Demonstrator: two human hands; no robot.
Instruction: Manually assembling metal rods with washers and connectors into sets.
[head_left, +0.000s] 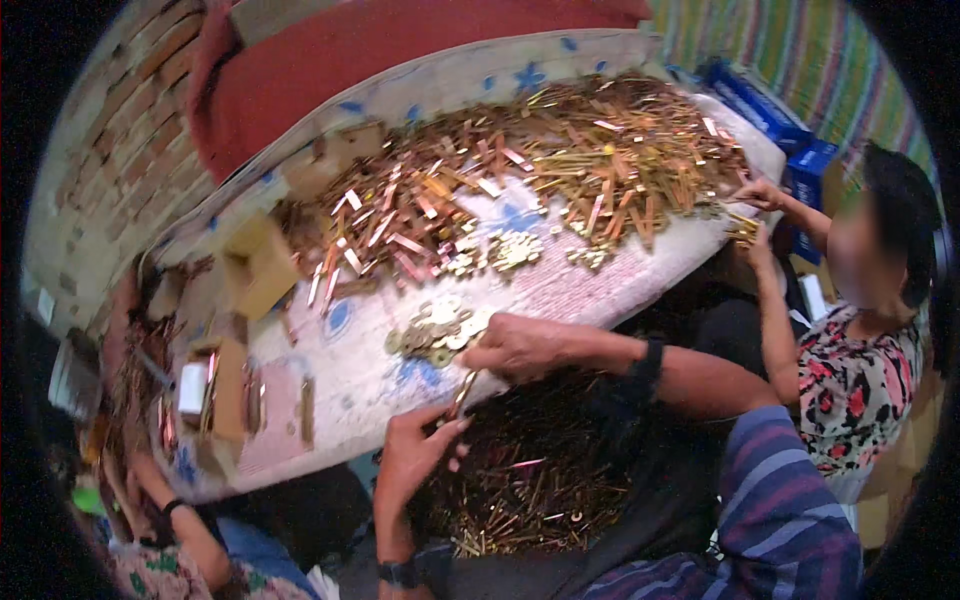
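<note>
Copper-coloured strips [400, 240] heap across our blue-patterned bench [590, 300], with round brass-coloured washers [437, 330] nearer us; a brick wall [120, 140] stands at left. By the near edge, our left hand [412, 455] pinches a slim metal piece [463, 391]; our right hand [525, 346] curls at its upper end, its hold unclear.

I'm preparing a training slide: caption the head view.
Left hand and right hand hold a slim shiny metal piece near round metal discs on the table, copper-coloured strips beyond.
</note>
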